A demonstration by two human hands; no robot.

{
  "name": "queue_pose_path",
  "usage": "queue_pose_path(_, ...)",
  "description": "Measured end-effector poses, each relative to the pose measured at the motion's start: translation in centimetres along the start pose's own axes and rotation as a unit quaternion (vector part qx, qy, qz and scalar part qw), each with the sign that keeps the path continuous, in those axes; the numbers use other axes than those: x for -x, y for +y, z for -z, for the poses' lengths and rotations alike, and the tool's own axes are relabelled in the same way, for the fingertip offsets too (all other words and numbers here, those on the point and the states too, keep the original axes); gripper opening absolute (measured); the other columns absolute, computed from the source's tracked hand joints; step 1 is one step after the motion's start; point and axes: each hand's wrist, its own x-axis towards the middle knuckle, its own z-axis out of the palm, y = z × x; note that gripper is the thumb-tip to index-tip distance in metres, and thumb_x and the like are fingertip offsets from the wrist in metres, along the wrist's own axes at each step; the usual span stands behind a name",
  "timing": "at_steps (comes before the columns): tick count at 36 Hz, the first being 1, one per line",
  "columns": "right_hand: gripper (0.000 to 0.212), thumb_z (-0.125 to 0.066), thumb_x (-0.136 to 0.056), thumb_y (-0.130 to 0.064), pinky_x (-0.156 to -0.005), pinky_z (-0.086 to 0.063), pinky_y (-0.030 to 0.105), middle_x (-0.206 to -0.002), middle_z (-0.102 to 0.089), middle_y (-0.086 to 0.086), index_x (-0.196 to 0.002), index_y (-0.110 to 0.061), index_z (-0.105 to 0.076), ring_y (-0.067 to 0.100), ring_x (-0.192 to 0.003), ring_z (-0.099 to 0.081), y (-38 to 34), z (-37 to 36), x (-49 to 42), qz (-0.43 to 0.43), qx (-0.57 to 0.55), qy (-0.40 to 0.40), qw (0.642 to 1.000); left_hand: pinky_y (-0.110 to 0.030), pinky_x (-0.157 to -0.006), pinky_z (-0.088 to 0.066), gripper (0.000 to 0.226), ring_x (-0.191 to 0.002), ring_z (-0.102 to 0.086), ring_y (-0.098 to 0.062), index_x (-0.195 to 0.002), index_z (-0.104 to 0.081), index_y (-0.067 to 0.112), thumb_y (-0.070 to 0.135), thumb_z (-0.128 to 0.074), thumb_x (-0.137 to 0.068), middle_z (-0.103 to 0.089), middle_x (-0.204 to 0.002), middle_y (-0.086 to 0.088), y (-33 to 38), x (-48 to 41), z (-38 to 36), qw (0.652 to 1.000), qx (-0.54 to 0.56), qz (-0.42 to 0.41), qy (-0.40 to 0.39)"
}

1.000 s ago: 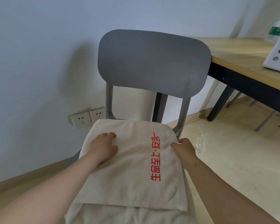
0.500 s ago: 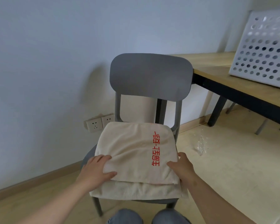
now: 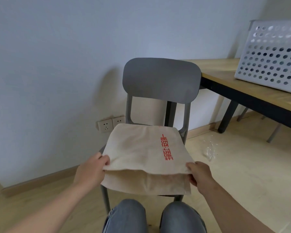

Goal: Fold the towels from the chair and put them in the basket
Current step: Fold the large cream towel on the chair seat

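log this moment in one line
left grip: pinches beige towel near-left corner | right grip: pinches near-right corner | beige towel: on grey chair seat | white perforated basket: on table

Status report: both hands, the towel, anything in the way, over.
Left hand grips towel at near left corner, right hand at near right. Folded, lying on chair seat. Basket on table to the right, path looks open.

A pale wall is fitted with two sockets. A wooden table is set on light flooring.
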Motion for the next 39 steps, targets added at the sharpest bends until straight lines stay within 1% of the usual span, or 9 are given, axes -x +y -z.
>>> queue_pose_path(5, 0.009, -0.05, -0.086, -0.005, -0.055, -0.041, 0.025, -0.081, -0.056, 0.014, -0.08, -0.002, -0.055, 0.024, -0.066, -0.051, 2.7, 0.3, 1.1, -0.04, 0.073, -0.052, 0.995, -0.025, -0.059, -0.034, 0.02, -0.082, -0.046, -0.01, -0.085, -0.04, 0.034, 0.016, -0.048, -0.086, -0.039, -0.092, 0.011, -1.3, 1.8, -1.1, 0.993, -0.032, -0.003, -0.116)
queue_pose_path(10, 0.018, -0.049, -0.093, -0.014, -0.054, -0.04, 0.025, -0.077, -0.057, 0.007, -0.076, -0.009, -0.055, 0.019, -0.067, -0.052, 2.7, 0.2, 2.0, -0.042, 0.037, -0.047, 0.997, -0.027, -0.061, -0.037, 0.026, -0.074, -0.047, -0.012, -0.069, -0.04, 0.027, 0.007, -0.051, -0.082, -0.046, -0.083, 0.007, -1.8, 2.7, -1.3, 0.991, 0.095, 0.064, -0.072)
queue_pose_path(15, 0.016, -0.045, -0.096, -0.022, -0.073, -0.038, 0.026, -0.077, -0.05, 0.001, -0.092, -0.008, -0.053, 0.014, -0.071, -0.046, 3.1, 0.3, 2.4, -0.033, 0.089, -0.052, 0.994, -0.025, -0.054, -0.03, 0.032, -0.067, -0.043, -0.012, -0.068, -0.042, 0.025, -0.004, -0.053, -0.076, -0.047, -0.077, 0.001, -2.1, 3.1, -1.0, 0.976, 0.183, 0.109, -0.042)
queue_pose_path(18, 0.019, -0.05, -0.094, -0.02, -0.073, -0.042, 0.029, -0.082, -0.054, 0.007, -0.101, -0.003, -0.056, 0.022, -0.081, -0.051, 3.6, 0.2, 3.0, -0.076, 0.072, -0.078, 0.991, -0.03, -0.056, -0.036, 0.029, -0.071, -0.051, -0.021, -0.071, -0.044, 0.022, -0.005, -0.048, -0.081, -0.052, -0.078, -0.005, -2.5, 3.3, -1.2, 0.968, 0.193, 0.15, -0.058)
queue_pose_path(21, 0.028, -0.053, -0.094, -0.022, -0.067, -0.049, 0.032, -0.095, -0.063, 0.016, -0.11, 0.001, -0.058, 0.028, -0.081, -0.059, 3.6, 0.2, 3.5, -0.107, 0.022, -0.103, 0.989, -0.04, -0.062, -0.052, 0.027, -0.076, -0.062, -0.031, -0.075, -0.047, 0.015, -0.006, -0.035, -0.086, -0.056, -0.085, -0.013, -2.5, 3.4, -1.2, 0.931, 0.275, 0.23, -0.061)
queue_pose_path(25, 0.042, -0.047, -0.097, -0.031, -0.06, -0.045, 0.029, -0.101, -0.061, 0.014, -0.122, 0.002, -0.053, 0.024, -0.079, -0.058, 3.8, 0.0, 3.6, -0.093, 0.033, -0.097, 0.99, -0.035, -0.05, -0.055, 0.027, -0.069, -0.067, -0.034, -0.082, -0.048, 0.013, -0.001, -0.028, -0.093, -0.054, -0.1, -0.02, -1.9, 3.6, -1.0, 0.852, 0.41, 0.318, -0.066)
queue_pose_path(31, 0.052, -0.04, -0.098, -0.042, -0.088, -0.045, 0.03, -0.123, -0.06, 0.014, -0.131, -0.003, -0.05, 0.026, -0.107, -0.057, 5.1, -0.9, 3.9, -0.101, 0.007, -0.121, 0.988, -0.032, -0.045, -0.056, 0.024, -0.069, -0.065, -0.032, -0.083, -0.043, 0.013, -0.002, -0.029, -0.096, -0.056, -0.096, -0.022, -1.3, 4.1, -0.8, 0.775, 0.527, 0.341, -0.069)
queue_pose_path(36, 0.032, -0.048, -0.097, -0.03, -0.056, -0.041, 0.026, -0.09, -0.062, 0.009, -0.108, -0.002, -0.058, 0.019, -0.073, -0.055, 5.8, -1.0, 4.4, -0.07, -0.011, -0.054, 0.996, -0.03, -0.043, -0.055, 0.022, -0.071, -0.064, -0.031, -0.083, -0.043, 0.012, -0.001, -0.031, -0.097, -0.055, -0.094, -0.019, -1.3, 4.6, -0.3, 0.762, 0.548, 0.339, -0.066)
queue_pose_path(39, 0.025, -0.055, -0.092, -0.027, -0.064, -0.042, 0.028, -0.08, -0.059, 0.009, -0.091, -0.003, -0.061, 0.02, -0.071, -0.052, 6.3, -0.8, 4.0, -0.062, 0.0, -0.028, 0.998, -0.029, -0.041, -0.054, 0.021, -0.069, -0.064, -0.03, -0.083, -0.042, 0.012, -0.001, -0.032, -0.098, -0.055, -0.093, -0.018, -1.8, 5.0, -0.1, 0.749, 0.565, 0.342, -0.06)
